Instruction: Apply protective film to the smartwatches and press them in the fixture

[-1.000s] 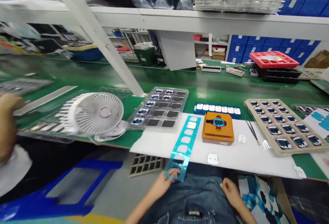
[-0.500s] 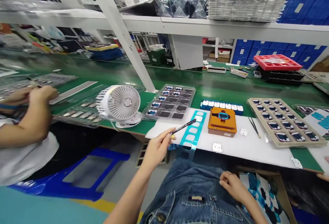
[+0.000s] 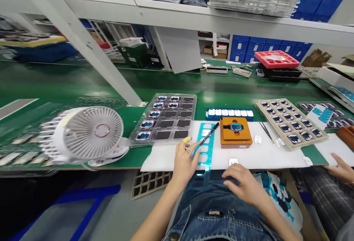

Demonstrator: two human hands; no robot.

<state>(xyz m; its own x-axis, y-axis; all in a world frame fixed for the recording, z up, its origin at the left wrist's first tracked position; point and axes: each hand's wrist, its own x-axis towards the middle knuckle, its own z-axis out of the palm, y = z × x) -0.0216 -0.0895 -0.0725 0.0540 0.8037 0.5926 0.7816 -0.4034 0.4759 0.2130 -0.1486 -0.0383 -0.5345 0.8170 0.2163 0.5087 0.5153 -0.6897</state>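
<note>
My left hand (image 3: 186,160), a yellow cover on one finger, is at the near left of the white mat (image 3: 171,156), fingers apart. A slim black pen (image 3: 209,133) slants across the blue film strip (image 3: 204,148) with its lower end touching or just beside my fingertips. The strip has rounded square cutouts, with a white piece (image 3: 205,132) near its top. My right hand (image 3: 243,182) is at the mat's near edge, fingers apart and holding nothing. Just beyond its fingertips lies a white plate (image 3: 233,161). An orange block fixture (image 3: 236,138) holds a blue-rimmed watch-like part (image 3: 236,126).
A white fan (image 3: 95,132) and a clear tray (image 3: 163,119) of parts stand left. Behind the fixture is a row of white pieces (image 3: 230,112). Tweezers (image 3: 267,132) and a beige tray (image 3: 293,123) lie right. Another person's hand (image 3: 341,167) is at far right.
The view has swung right and closer. My left hand has loosened from its grip on the pen, its fingers now spread. My right hand has risen from my lap to the mat's edge.
</note>
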